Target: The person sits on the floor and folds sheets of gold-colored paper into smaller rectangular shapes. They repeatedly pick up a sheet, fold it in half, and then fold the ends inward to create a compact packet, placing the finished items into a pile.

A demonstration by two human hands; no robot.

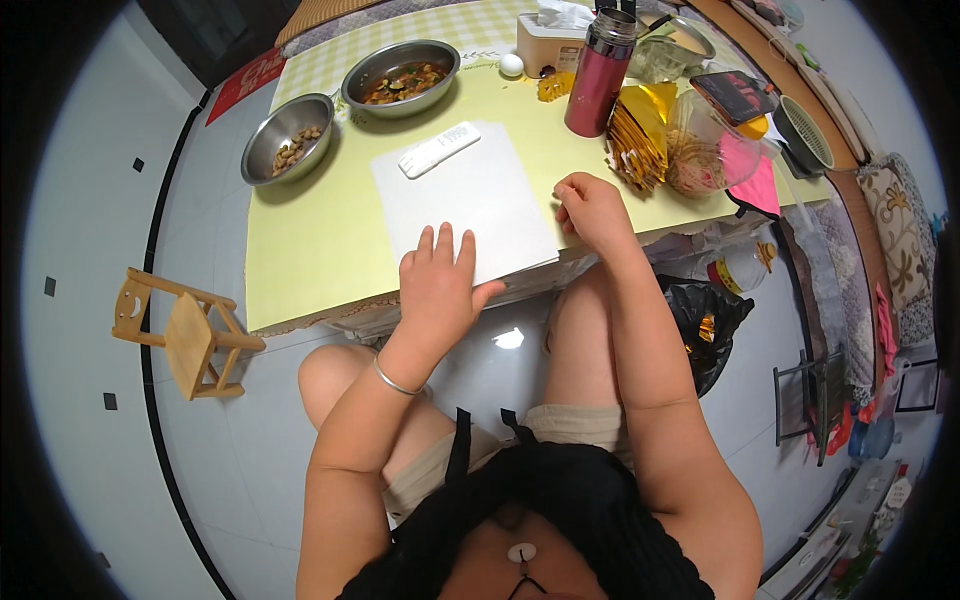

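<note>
White sheets of paper lie at the near edge of the table, their stack slightly uneven. My left hand rests palm down on their near left part, fingers stretched and apart, a bangle round the wrist. On the far part of the paper lies a long white object, which looks like a remote control. Just right of the sheets, my right hand sits at the table edge with its fingers curled in; nothing shows in it.
Two steel bowls, one with nuts and one with cooked food, stand far left. At right are a red flask, gold wrappers, a clear container and a phone. A black bag hangs low right; a wooden chair stands left.
</note>
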